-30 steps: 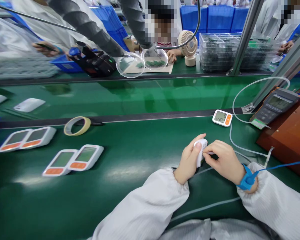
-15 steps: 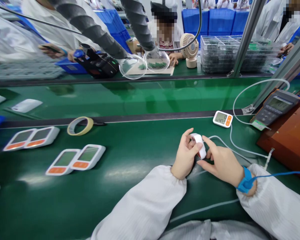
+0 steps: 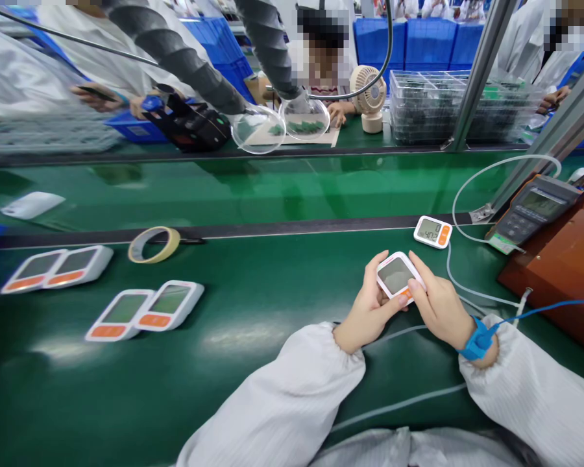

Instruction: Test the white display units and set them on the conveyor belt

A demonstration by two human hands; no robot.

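Between my hands is a white blood pressure monitor (image 3: 396, 272) with a grey screen and orange buttons. Its screen faces up toward me and looks blank. My left hand (image 3: 370, 308) is closed around its left and lower edges, thumb near the orange buttons. Closed on the right side, my right hand (image 3: 440, 305) lays its thumb over the front by the buttons; a blue strap (image 3: 477, 340) circles that wrist. Behind them on the green bench lies a similar monitor (image 3: 433, 231) with digits on its display and a clear tube (image 3: 450, 269) beside it.
Several like monitors (image 3: 170, 305) lie at left, near a tape roll (image 3: 174, 241) and a black pen (image 3: 192, 241). At right, a handheld meter (image 3: 533, 204) leans on a red-brown box (image 3: 559, 253). A green conveyor (image 3: 321, 188) runs behind; co-workers sit beyond it.
The held monitor has turned from edge-on to screen-up. My right hand has moved from fingers apart beside it to gripping its right side. Items on the conveyor have shifted left.
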